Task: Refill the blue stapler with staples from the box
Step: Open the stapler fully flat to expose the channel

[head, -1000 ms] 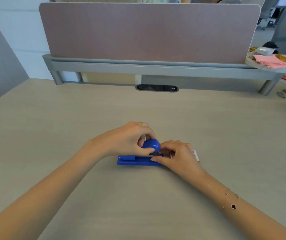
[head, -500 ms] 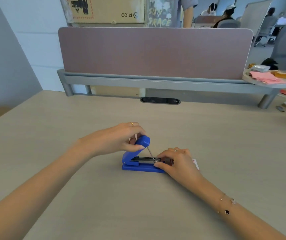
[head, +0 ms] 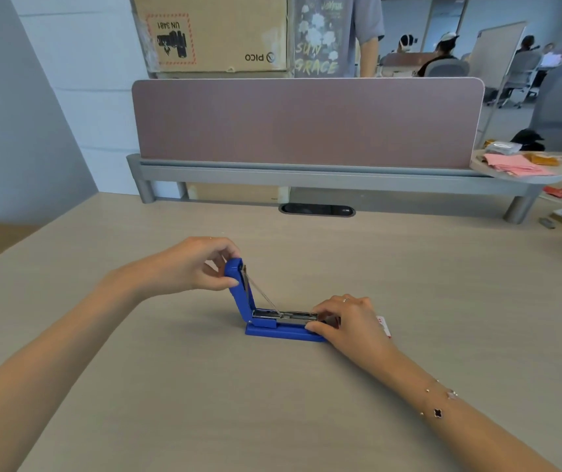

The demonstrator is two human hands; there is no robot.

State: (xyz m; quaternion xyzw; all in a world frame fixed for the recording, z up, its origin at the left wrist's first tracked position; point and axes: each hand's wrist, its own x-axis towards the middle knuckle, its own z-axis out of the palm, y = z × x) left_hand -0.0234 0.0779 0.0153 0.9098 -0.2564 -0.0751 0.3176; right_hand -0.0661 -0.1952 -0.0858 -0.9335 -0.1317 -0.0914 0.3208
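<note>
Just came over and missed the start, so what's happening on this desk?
A person is reloading a blue stapler on the desk. The left hand holds the stapler's top cover swung up nearly upright, exposing the metal staple channel. The right hand grips the stapler's front end, steadying the base. A small white box peeks out behind that hand.

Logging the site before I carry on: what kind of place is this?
Most likely an open-plan office: a desk with a fabric divider screen, swivel chairs and seated people behind, plus a stacked cardboard box.
</note>
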